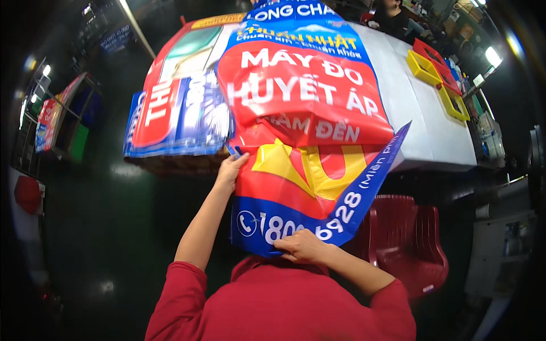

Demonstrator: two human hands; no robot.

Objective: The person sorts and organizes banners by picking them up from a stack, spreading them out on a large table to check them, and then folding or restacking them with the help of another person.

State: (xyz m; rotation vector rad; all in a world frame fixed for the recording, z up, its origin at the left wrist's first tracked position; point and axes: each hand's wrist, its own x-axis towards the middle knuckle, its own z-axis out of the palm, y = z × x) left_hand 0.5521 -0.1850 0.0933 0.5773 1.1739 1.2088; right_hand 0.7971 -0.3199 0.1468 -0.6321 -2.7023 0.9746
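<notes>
Left hand (230, 170) grips the printed banner (307, 108) edge at frame centre; right hand (301, 247) pinches its lower blue border.

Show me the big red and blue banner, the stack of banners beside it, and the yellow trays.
banner (307, 96), head view, red middle panel.
stack of banners (176, 122), head view, top sheet.
yellow trays (422, 67), head view, nearest tray's rim.

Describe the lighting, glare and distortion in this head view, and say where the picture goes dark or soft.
Head view: the glossy printed banner is brightly lit and sharp, as are the left hand and right hand; the white table edges bow from the fisheye; lamps flare at the rim; the floor is dark, with faint reflections; corners vignette to black.
</notes>
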